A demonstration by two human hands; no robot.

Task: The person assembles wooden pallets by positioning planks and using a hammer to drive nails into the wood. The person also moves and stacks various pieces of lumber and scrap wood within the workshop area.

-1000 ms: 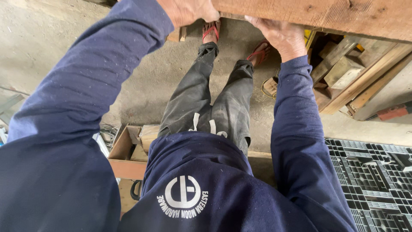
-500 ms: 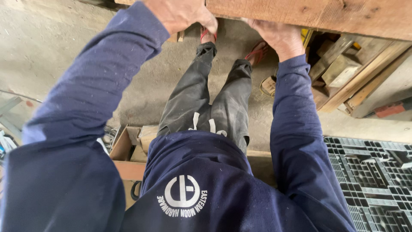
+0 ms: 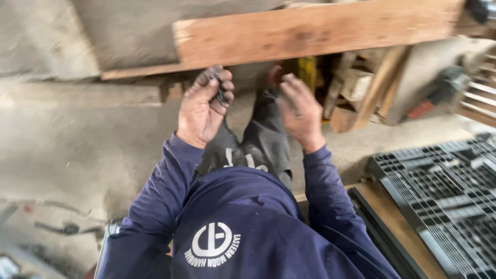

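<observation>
— While the wooden plank runs left to right just beyond both hands, which is nearer?
— The left hand, curled on something small and dark; the right hand hangs half-open, empty.

One long wooden plank spans the top. Two hands are below the plank: one left hand, one right hand. One black plastic grid pallet lies below the plank's right end.
</observation>
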